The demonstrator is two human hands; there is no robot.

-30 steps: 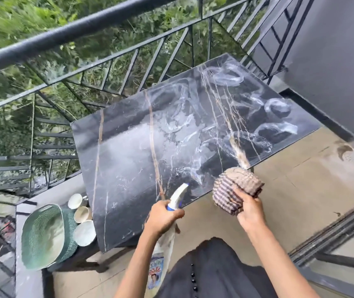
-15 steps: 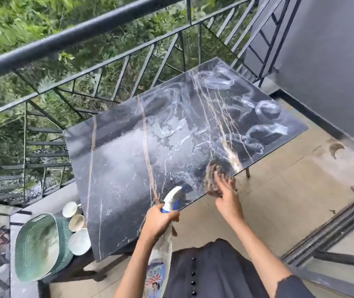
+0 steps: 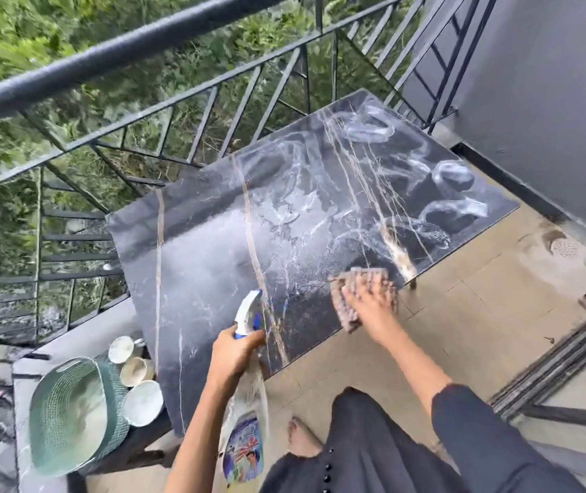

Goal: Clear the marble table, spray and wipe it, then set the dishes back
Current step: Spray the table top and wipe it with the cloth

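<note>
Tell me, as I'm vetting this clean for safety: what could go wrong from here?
1. The right hand presses the cloth at the wet table's near edge; spray may get pushed onto the floor near the bare foot, a slip risk.
2. The bowls sit beside and below the table's left end, so runoff could drip into them.
3. The left hand holds the bottle by that near edge; it might knock the marble.
</note>
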